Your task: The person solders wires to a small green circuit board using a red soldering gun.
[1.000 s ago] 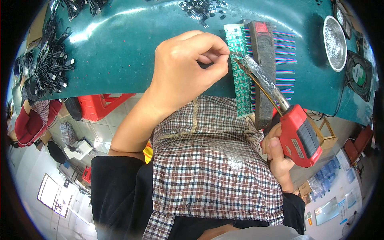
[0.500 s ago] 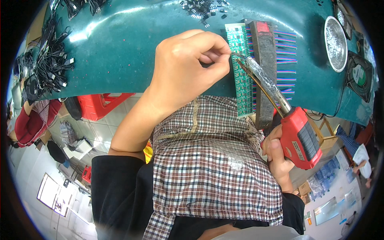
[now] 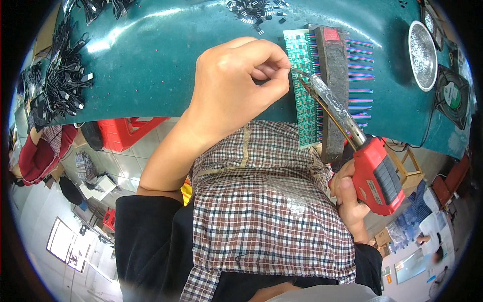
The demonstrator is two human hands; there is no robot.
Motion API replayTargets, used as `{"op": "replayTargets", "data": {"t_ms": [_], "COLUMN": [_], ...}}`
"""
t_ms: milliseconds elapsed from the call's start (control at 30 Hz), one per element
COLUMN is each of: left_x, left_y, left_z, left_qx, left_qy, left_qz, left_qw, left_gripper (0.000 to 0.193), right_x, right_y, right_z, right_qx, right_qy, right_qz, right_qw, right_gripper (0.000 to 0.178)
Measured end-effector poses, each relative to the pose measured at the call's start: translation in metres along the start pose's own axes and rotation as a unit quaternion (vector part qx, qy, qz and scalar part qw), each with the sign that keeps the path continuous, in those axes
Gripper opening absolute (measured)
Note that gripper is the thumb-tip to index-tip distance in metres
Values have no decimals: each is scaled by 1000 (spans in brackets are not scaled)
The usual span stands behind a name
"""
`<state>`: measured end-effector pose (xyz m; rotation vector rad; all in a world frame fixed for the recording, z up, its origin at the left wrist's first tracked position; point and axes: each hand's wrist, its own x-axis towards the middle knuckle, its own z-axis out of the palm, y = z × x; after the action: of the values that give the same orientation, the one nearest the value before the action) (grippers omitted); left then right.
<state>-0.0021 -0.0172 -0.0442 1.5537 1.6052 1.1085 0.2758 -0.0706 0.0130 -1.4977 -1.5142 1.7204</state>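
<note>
In my right hand (image 3: 350, 199) is a red soldering gun (image 3: 377, 176) with a long metal barrel, its fingers closed around the handle. The tip of the gun reaches the left edge of a strip of green circuit boards (image 3: 305, 118). At that edge, the thumb and forefinger of my left hand (image 3: 236, 80) are pinched together. Whatever they hold, if anything, is hidden or too small to make out. A dark bar with a red patch (image 3: 333, 100) lies along the boards. Thin coloured wires (image 3: 360, 68) stick out from its right side.
Small black connectors (image 3: 256, 11) lie in a pile at the far edge of the green table (image 3: 151, 65). Bundled black cables (image 3: 63, 75) cover its left end. To the right are a metal bowl (image 3: 422, 55) and a black fan (image 3: 452, 95). A red stool (image 3: 126, 133) stands below.
The soldering gun has shifted very slightly downward, along with my right hand. My left hand stays in its pinch at the board edge. At the far right, a person in the background has moved.
</note>
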Motion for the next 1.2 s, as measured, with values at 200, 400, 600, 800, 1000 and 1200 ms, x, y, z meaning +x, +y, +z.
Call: {"op": "replayTargets", "data": {"t_ms": [200,400,600,800,1000,1200], "left_x": [0,0,0,10,22,17], "left_y": [-1,0,2,-15,-19,-20], "left_z": [1,0,-4,-25,-25,-21], "left_qx": [2,4,-15,147,290,252], "left_qy": [-2,-4,-15,72,46,69], "left_qz": [-7,-5,-28,53,141,97], "left_qw": [1000,1000,999,985,945,960], "left_gripper": [12,12,10,13,11,12], "right_x": [1,4,7,8,8,5], "right_y": [-1,-4,2,-1,-2,0], "right_z": [3,5,1,1,2,2], "right_qx": [16,70,28,52,27,43], "right_qy": [18,36,15,36,38,59], "right_qz": [14,-15,-69,-60,-70,-54], "right_qw": [1000,997,997,996,996,996], "right_gripper": [14,12,15,17,15,18]}}
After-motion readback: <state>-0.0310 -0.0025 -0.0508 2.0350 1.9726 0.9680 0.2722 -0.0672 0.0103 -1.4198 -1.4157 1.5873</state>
